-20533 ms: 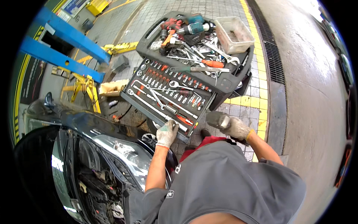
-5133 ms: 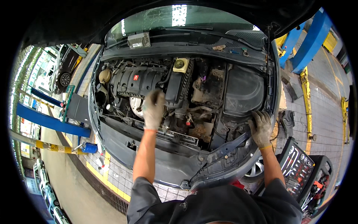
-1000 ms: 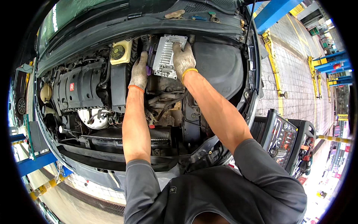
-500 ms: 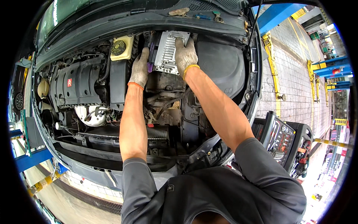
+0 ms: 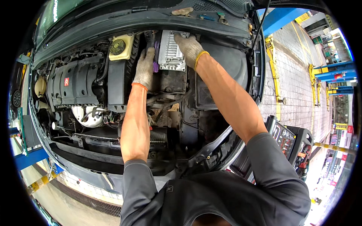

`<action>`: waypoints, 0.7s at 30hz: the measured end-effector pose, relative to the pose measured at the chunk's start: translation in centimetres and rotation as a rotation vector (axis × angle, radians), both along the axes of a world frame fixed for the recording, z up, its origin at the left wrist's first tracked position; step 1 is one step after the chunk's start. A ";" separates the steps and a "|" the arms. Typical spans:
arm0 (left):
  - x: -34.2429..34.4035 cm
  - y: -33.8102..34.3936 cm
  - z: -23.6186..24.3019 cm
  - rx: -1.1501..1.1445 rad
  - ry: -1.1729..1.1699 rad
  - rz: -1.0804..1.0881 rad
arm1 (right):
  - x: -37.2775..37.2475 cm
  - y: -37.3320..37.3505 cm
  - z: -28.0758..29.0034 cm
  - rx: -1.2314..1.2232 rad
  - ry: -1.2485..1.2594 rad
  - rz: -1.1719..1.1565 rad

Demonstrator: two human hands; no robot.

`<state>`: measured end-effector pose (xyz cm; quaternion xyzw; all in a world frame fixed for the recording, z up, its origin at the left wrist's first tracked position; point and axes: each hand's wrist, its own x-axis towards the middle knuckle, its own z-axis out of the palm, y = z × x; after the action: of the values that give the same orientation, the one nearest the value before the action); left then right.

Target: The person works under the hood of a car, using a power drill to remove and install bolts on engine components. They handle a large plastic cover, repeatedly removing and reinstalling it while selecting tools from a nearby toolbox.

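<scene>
A silver finned engine control unit [image 5: 172, 56] sits in the engine bay above a dark box-shaped base [image 5: 169, 81]. My right hand [image 5: 189, 48], in a knitted glove with a yellow cuff, grips its upper right side; the thumb lies across the fins and the other fingers are largely hidden behind the edge. At the unit's left side runs a purple connector lever [image 5: 155, 62]. Right beside that lever is my left hand [image 5: 144, 68], gloved with an orange cuff, its visible fingers stretched out toward the windscreen. Whether its fingertips touch the connector cannot be made out.
To the left are a yellowish fluid reservoir [image 5: 121, 47] and the black engine cover [image 5: 77, 81]. A large black housing [image 5: 222, 69] fills the right. A spare glove [image 5: 182, 11] lies on the cowl. An open tool case [image 5: 284, 141] stands beyond the right fender.
My left hand has shifted right, closer to the purple lever. The control unit has turned straighter, and my right hand has swung round with its thumb further left over the fins.
</scene>
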<state>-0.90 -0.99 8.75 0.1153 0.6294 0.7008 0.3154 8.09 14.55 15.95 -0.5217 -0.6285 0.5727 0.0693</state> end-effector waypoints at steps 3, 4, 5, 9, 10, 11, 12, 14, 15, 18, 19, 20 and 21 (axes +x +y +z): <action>0.2 -0.6 0.3 -0.008 -0.106 0.046 | 0.8 -2.2 3.2 0.091 -0.119 0.029; 0.2 -0.3 0.7 0.053 -0.129 0.005 | 1.2 -1.0 1.7 0.040 0.021 0.056; 0.4 0.0 1.3 0.113 -0.156 -0.031 | 1.2 -0.5 1.2 0.040 0.025 0.052; 0.6 0.0 0.8 -0.027 -0.032 0.090 | 0.8 -1.4 1.9 0.050 0.008 0.033; 1.4 -0.3 2.9 -0.063 -0.004 0.074 | 0.9 -1.4 1.9 0.045 0.008 0.029; 1.1 -0.3 2.7 -0.026 0.068 0.072 | 0.9 -1.4 2.0 0.040 0.009 0.025; 0.6 -0.1 2.4 0.010 0.139 0.070 | 0.6 -0.8 1.1 -0.028 0.045 0.023; 1.4 -0.5 4.5 0.163 0.079 0.099 | 0.1 -0.8 0.8 -0.104 0.084 0.016; 1.6 0.1 4.2 0.379 -0.150 0.183 | 0.1 -1.1 1.0 -0.110 0.089 0.006; 2.3 0.7 4.8 0.393 0.074 0.241 | -0.2 -0.4 0.6 -0.131 0.070 -0.024; 2.5 0.8 5.1 0.359 0.086 0.275 | -0.1 -0.5 0.6 -0.110 0.035 -0.045; 2.7 1.2 5.6 0.325 0.098 0.307 | -0.2 -0.4 0.1 -0.103 0.052 -0.036; 2.8 1.5 5.8 0.291 0.109 0.338 | 0.1 -0.3 -0.1 -0.084 0.058 -0.025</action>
<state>1.90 0.49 14.60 0.0899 0.5482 0.8198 0.1390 8.14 14.30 15.88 -0.5153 -0.5950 0.6126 0.0726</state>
